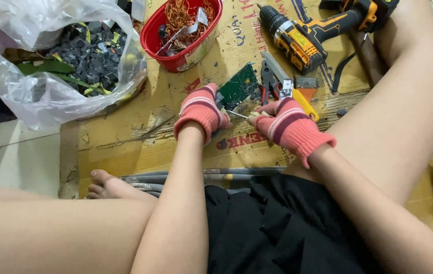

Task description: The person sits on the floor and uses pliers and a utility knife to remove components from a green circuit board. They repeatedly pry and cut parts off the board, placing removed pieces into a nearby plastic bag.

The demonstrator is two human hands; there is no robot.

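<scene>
**Green board under the tool tip**

Green circuit board [240,87] lies on the cardboard [125,147] between my knees. My left hand [201,109], in a striped pink glove, is clenched on its near edge and pins it down. My right hand [282,122] grips a thin metal tool [237,114], tip pointing at the board's edge. I judge I am mid-pry, lifting parts off. Next calls for a steady push with the board held flat. Pliers [268,81] and drill [305,35] lie just beyond.

Single head-worn camera, looking steeply down from seated person's eye level; close on lap, gloved hands, cardboard-covered floor [125,147] ahead. No second view.
</scene>
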